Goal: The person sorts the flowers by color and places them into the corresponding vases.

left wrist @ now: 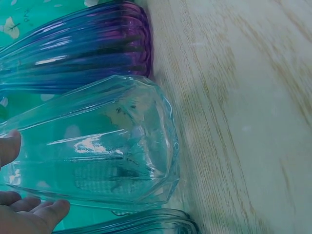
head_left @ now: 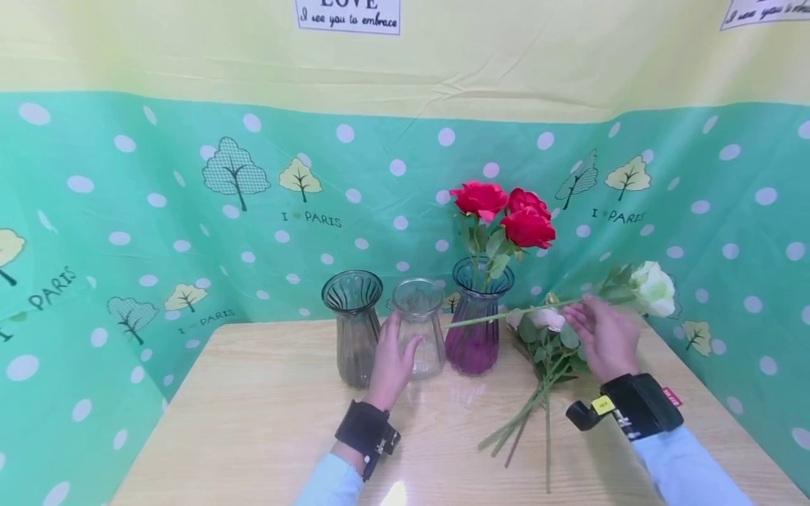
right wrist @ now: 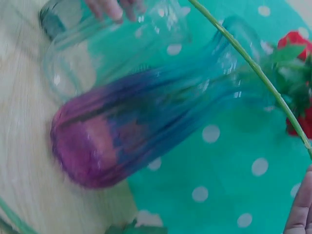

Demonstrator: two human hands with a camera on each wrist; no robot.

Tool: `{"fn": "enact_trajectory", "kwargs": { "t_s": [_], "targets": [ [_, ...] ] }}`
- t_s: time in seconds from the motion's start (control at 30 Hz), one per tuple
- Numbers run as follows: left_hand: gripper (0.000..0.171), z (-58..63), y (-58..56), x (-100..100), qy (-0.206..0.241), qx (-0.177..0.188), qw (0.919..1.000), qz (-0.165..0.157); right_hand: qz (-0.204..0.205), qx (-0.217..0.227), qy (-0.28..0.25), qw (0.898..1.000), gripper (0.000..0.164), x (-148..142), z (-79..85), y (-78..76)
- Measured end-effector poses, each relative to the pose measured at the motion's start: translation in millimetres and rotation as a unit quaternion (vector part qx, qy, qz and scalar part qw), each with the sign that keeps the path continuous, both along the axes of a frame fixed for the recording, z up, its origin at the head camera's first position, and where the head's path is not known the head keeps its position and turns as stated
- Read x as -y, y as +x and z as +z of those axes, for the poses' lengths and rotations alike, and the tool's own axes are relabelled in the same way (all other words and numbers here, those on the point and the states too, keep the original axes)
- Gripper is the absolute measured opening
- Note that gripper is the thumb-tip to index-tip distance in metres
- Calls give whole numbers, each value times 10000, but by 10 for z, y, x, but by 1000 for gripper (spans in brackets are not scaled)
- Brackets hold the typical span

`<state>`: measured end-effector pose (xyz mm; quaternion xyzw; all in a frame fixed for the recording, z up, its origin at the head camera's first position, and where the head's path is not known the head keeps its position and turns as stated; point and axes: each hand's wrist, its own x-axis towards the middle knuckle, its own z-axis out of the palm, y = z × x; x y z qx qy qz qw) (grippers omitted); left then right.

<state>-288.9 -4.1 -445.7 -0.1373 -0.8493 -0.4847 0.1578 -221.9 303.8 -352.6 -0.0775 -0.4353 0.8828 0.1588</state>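
the white flower has a green-tinged heart and a yellowish green stem. the roses are red with green leaves, and the lower bloom is pale pink. the clear vase is colourless; the ombré vase runs from blue to purple; the third vase is smoky grey with a teal-tinted rim. the table is beige with fine woodgrain. the cloth is cream above, green below, patterned with pale lilac dots, yellow trees and checked trees. the sleeves are light blue, the wrist straps black.

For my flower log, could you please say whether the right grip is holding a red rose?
No, the right grip holds a white rose by its green stem.
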Motion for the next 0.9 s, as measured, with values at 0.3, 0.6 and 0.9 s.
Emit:
{"fn": "enact_trajectory", "kwargs": {
  "t_s": [0.3,0.6,0.9],
  "targets": [
    [68,-38,-17,15,-14,104,9999,22,-908,-335,-379,9946,13,269,184,26],
    [69,-26,-14,15,-12,27,10000,-7,-1908,-933,489,9760,16,534,248,-7],
    [68,-1,-14,19,20,-23,10000,-21,-2031,-1186,1133,9653,17,622,223,-33]
  ]
}}
